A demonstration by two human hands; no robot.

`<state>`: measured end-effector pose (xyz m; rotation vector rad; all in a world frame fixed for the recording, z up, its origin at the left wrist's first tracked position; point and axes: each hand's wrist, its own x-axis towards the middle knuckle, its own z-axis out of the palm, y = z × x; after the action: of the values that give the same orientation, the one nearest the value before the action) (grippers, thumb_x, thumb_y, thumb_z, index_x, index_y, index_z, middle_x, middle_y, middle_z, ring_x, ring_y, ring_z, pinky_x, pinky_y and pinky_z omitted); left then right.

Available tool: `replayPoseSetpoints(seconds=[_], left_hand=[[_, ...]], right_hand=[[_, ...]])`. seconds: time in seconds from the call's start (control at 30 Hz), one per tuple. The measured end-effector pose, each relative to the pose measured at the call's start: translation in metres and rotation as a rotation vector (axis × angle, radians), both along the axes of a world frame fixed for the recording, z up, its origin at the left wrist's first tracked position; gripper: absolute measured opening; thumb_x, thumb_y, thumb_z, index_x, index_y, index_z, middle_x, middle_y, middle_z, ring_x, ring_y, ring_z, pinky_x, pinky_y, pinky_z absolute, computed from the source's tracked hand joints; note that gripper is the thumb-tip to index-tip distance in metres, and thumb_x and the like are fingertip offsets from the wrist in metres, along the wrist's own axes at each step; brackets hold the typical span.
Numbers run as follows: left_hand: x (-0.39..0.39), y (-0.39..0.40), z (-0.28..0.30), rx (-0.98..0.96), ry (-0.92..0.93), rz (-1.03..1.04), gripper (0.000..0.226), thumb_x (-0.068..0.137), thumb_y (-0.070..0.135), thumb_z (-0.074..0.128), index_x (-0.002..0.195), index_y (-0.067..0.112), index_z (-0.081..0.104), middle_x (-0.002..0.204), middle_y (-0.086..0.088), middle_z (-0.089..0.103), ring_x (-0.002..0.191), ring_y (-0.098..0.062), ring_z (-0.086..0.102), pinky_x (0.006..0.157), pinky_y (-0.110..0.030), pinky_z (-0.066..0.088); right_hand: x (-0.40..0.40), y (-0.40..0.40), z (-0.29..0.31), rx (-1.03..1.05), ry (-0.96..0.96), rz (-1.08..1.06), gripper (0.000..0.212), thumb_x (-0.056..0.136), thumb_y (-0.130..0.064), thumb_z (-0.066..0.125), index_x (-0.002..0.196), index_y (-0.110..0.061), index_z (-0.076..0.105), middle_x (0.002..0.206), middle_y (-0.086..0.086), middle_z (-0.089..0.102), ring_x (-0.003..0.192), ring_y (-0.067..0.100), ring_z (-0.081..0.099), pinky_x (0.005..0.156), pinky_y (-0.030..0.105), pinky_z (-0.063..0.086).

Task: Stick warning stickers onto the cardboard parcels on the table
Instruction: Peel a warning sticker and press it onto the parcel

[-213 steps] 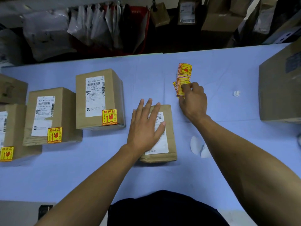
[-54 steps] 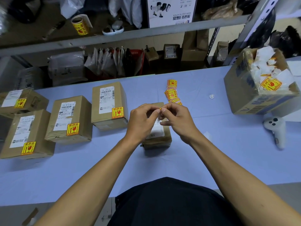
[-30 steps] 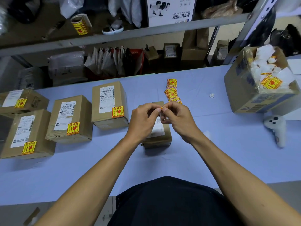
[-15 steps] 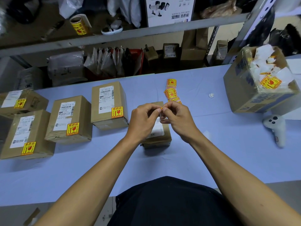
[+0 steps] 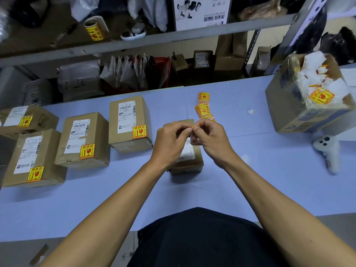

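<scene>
Apparently to peel its backing, left hand (image 5: 169, 143) and right hand (image 5: 210, 139) pinch one small sticker (image 5: 191, 127) above the unlabelled parcel (image 5: 189, 158), keeping it ready over that target on the tabletop (image 5: 250, 180).

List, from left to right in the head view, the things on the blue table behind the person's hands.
Brown cardboard parcel with yellow warning sticker → loose pile of yellow-red stickers → small white scrap → large open cardboard box holding white backing paper.

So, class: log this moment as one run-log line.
step: peeling | hands: both hands pinch sticker | over: unstickered parcel | stickered parcels: four
</scene>
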<state>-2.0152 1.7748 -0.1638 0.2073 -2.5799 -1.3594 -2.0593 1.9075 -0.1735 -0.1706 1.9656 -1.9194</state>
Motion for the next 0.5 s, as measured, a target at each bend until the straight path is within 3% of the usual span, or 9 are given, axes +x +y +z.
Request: replayPoseSetpoints(seconds=[0.17, 0.27, 0.37, 0.5], left_hand=[[0.0011, 0.0004, -0.0011, -0.203, 0.115, -0.061, 0.013, 0.091, 0.009, 0.066, 0.098, 0.012, 0.076, 0.082, 0.015, 0.06, 0.079, -0.009, 0.059, 0.074, -0.032, 0.053], [0.0004, -0.0012, -0.0018, -0.086, 0.039, -0.02, 0.012, 0.092, 0.013, 0.066, 0.098, 0.013, 0.077, 0.084, 0.012, 0.067, 0.082, -0.011, 0.065, 0.078, -0.034, 0.055], [-0.0006, -0.003, -0.0018, 0.042, -0.05, -0.006, 0.012, 0.093, 0.015, 0.065, 0.098, 0.015, 0.076, 0.088, 0.007, 0.074, 0.085, -0.009, 0.069, 0.082, -0.035, 0.057], [-0.0017, -0.0029, -0.0003, 0.041, -0.071, -0.006, 0.011, 0.094, 0.016, 0.064, 0.096, 0.016, 0.075, 0.087, 0.006, 0.073, 0.084, -0.008, 0.068, 0.08, -0.031, 0.056]], right_hand=[[0.0018, -0.0006, -0.0048, 0.005, -0.012, -0.048, 0.016, 0.096, -0.001, 0.053, 0.08, -0.003, 0.058, 0.066, 0.005, 0.06, 0.064, 0.014, 0.059, 0.068, 0.035, 0.058], [0.0015, 0.0018, -0.0055, 0.011, 0.001, -0.02, 0.014, 0.098, -0.006, 0.054, 0.085, -0.004, 0.061, 0.068, 0.002, 0.063, 0.066, 0.01, 0.062, 0.069, 0.03, 0.06], [-0.0009, 0.0047, -0.0054, 0.043, 0.047, 0.033, 0.013, 0.099, -0.008, 0.055, 0.088, -0.007, 0.063, 0.074, 0.004, 0.064, 0.071, 0.011, 0.063, 0.074, 0.036, 0.062], [-0.003, 0.0074, -0.0062, 0.129, 0.146, 0.074, 0.013, 0.099, -0.012, 0.055, 0.09, -0.007, 0.063, 0.078, 0.003, 0.065, 0.077, 0.017, 0.065, 0.072, 0.036, 0.062]])
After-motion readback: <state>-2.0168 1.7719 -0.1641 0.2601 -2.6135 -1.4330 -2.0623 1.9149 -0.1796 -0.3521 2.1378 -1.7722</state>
